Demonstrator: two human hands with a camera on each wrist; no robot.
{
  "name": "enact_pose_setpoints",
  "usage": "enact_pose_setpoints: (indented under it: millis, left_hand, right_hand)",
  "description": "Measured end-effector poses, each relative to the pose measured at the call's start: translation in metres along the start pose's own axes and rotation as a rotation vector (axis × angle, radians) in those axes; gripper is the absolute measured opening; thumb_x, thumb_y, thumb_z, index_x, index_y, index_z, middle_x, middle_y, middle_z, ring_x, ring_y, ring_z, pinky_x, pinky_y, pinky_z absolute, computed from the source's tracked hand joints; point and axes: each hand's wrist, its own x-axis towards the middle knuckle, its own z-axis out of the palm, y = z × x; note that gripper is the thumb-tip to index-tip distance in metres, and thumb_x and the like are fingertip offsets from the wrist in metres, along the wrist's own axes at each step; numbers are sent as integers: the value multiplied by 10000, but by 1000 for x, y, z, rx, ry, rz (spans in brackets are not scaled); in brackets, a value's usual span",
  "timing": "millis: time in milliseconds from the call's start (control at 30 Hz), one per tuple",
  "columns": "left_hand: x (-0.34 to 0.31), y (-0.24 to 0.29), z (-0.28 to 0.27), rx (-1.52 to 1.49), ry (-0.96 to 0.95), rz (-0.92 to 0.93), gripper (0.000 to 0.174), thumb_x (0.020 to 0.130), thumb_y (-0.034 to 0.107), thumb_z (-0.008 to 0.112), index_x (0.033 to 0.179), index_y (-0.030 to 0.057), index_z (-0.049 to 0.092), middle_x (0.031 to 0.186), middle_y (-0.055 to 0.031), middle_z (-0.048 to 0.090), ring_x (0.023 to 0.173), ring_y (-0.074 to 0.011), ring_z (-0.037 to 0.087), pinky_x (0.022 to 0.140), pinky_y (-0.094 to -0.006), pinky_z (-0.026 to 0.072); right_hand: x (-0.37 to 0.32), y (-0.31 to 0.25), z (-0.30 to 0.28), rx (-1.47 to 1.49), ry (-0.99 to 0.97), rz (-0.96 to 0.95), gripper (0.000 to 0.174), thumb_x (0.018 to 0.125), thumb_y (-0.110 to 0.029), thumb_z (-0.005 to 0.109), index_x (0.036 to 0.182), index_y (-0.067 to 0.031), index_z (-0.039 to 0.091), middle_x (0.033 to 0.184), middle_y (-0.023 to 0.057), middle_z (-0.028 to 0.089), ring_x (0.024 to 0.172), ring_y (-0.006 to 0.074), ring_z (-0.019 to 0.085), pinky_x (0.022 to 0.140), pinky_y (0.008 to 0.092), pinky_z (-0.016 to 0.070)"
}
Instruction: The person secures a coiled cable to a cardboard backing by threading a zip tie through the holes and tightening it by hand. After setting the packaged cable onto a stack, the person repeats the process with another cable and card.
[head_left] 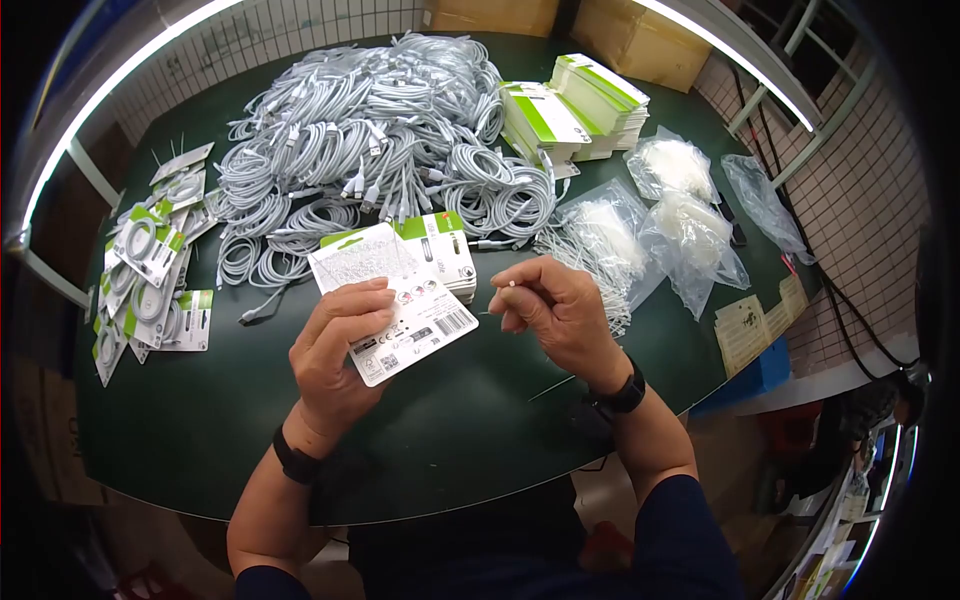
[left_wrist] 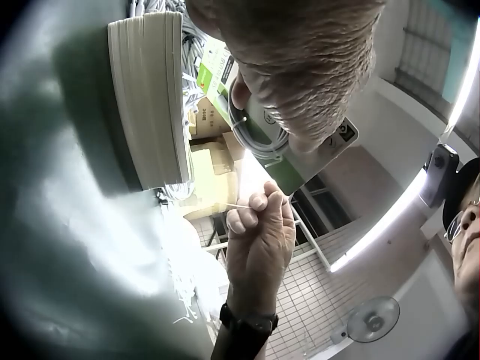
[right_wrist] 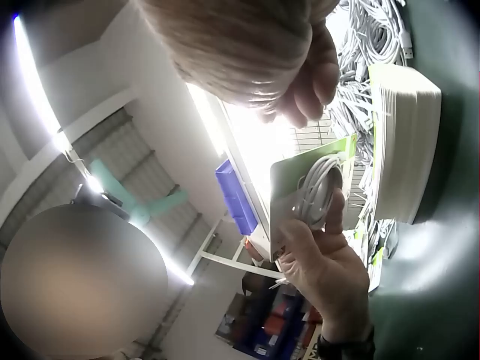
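Cardboard backing card (head_left: 425, 318), coiled cable (right_wrist: 319, 187) on its far face, gripped by left hand (head_left: 335, 350) above green table (head_left: 480, 440). Right hand (head_left: 560, 312) pinches thin white tie (left_wrist: 238, 205), thumb against forefinger. Judged best: card held steady, tie tip fed squarely round the coil.

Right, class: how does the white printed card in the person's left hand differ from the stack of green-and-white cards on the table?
The white printed card is single, gripped tilted by the left hand; the stack of green-and-white cards is many, lying flat on the dark green table. The held card carries a coiled white cable; the stack's cards look bare. Both share the green-topped design.
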Motion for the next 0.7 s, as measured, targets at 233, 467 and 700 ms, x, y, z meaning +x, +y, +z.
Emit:
enact_pose_setpoints:
  millis: [233, 467, 700]
  left_hand:
    - [-3, -2, 4, 30, -43, 28, 354, 783, 66, 940, 1014, 32, 674, 1133, -164, 769, 1126, -371, 756, 968, -448, 609]
    - [-2, 2, 4, 38, -60, 41, 359, 776, 73, 946, 970, 41, 646, 1109, -157, 777, 1102, -372, 768, 940, -435, 621]
    - [-3, -1, 3, 23, -53, 89, 365, 739, 47, 946, 926, 41, 633, 1084, -139, 783, 1076, -359, 779, 891, -409, 637]
  right_hand:
    - [1, 4, 3, -225, 38, -191, 98, 1058, -30, 658, 1135, 6, 708, 912, 81, 722, 698, 108, 649, 636, 249, 538]
    - [3, -8, 4, -344, 81, -558, 71, 1024, -44, 709, 1087, -17, 729, 1008, 123, 717, 749, 166, 670, 650, 303, 553]
    - [-14, -31, 18, 121, 9, -502, 64, 1001, -48, 739, 1060, -25, 729, 953, 131, 683, 737, 200, 696, 645, 317, 563]
